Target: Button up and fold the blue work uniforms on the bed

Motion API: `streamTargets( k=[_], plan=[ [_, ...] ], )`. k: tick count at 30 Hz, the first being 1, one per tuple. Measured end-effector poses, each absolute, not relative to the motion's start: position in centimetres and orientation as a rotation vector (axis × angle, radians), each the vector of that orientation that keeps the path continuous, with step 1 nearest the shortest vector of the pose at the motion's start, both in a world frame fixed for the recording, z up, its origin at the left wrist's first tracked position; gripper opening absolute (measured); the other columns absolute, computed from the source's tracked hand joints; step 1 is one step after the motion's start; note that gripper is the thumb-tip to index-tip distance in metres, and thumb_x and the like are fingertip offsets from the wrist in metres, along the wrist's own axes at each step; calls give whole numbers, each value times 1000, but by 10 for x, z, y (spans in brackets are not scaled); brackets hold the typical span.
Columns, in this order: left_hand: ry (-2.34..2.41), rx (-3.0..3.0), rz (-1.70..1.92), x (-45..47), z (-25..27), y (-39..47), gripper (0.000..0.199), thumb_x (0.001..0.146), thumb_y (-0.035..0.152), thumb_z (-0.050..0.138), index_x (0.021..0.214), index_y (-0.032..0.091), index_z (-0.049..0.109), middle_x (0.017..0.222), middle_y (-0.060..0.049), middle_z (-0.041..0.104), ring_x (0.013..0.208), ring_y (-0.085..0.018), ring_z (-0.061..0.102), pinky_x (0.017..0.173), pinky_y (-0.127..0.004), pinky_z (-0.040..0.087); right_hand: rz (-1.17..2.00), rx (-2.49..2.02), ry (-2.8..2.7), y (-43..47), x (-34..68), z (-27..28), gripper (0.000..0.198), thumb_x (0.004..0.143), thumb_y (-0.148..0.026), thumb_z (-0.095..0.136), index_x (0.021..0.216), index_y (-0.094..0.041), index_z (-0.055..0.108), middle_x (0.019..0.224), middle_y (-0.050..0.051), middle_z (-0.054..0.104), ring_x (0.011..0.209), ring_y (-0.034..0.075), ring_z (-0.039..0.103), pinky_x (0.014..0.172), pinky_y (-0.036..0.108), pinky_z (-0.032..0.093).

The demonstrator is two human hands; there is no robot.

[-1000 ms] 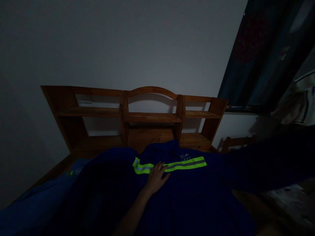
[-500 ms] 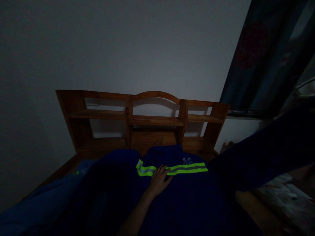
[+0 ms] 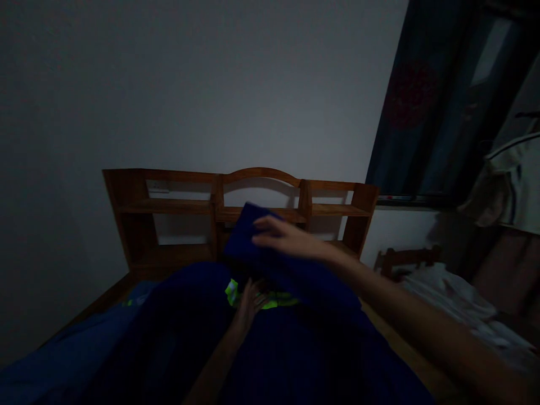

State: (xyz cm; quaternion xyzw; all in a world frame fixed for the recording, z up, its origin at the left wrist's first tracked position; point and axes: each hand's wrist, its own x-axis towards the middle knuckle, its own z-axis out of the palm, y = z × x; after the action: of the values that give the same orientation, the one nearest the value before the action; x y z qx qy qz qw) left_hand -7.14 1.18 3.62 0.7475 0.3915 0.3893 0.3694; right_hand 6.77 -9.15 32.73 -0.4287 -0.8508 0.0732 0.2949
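Observation:
A dark blue work jacket (image 3: 278, 349) lies spread out in front of me, with a yellow-green reflective stripe (image 3: 276, 301) across its chest. My left hand (image 3: 248, 301) rests on the jacket at the stripe, fingers stretched out and partly shaded by the fabric above. One jacket sleeve (image 3: 253, 230) is folded across the chest, its end raised toward the headboard. Over that sleeve is my right hand (image 3: 284, 239), slightly blurred, its fingers apart and pointing left. Whether the right fingertips touch the cloth is hard to make out.
Behind the jacket stands a wooden headboard with shelves (image 3: 261, 214), against a pale wall. Lighter blue clothing (image 3: 84, 337) lies at the left. On the right are a dark window (image 3: 422, 112), a hanging white garment (image 3: 523, 185) and a heap of pale plastic or cloth (image 3: 451, 292).
My right arm and the sleeve have swung from the far right to the middle, over the chest. My left hand has stayed at the stripe. The view has turned slightly right.

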Motion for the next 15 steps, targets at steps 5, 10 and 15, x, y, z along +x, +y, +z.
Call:
streamTargets(
  k=[5, 10, 15],
  plan=[
    [921, 1921, 1034, -161, 54, -17, 14, 71, 36, 60, 79, 28, 69, 93, -7, 67, 114, -35, 47, 104, -59, 21, 472, -1032, -2424, -158, 32, 165, 36, 88, -33, 50, 124, -27, 50, 119, -2, 60, 105, 13, 58, 92, 24, 46],
    [609, 1177, 1150, -188, 85, -41, 46, 82, 52, 34, 83, 17, 63, 95, -10, 61, 103, -28, 54, 89, -61, 37, 407, -1194, -2596, -164, 53, 38, 47, 91, -33, 45, 137, -25, 38, 138, 6, 42, 124, 22, 44, 102, 32, 39],
    [697, 825, 1274, -183, 107, -35, 36, 76, 49, 52, 91, 18, 61, 98, -10, 62, 97, -25, 59, 90, -50, 46, 392, -1381, -2428, -166, 91, 41, 63, 89, -52, 38, 144, -25, 22, 147, 6, 25, 133, 25, 27, 109, 41, 28]
  ],
)
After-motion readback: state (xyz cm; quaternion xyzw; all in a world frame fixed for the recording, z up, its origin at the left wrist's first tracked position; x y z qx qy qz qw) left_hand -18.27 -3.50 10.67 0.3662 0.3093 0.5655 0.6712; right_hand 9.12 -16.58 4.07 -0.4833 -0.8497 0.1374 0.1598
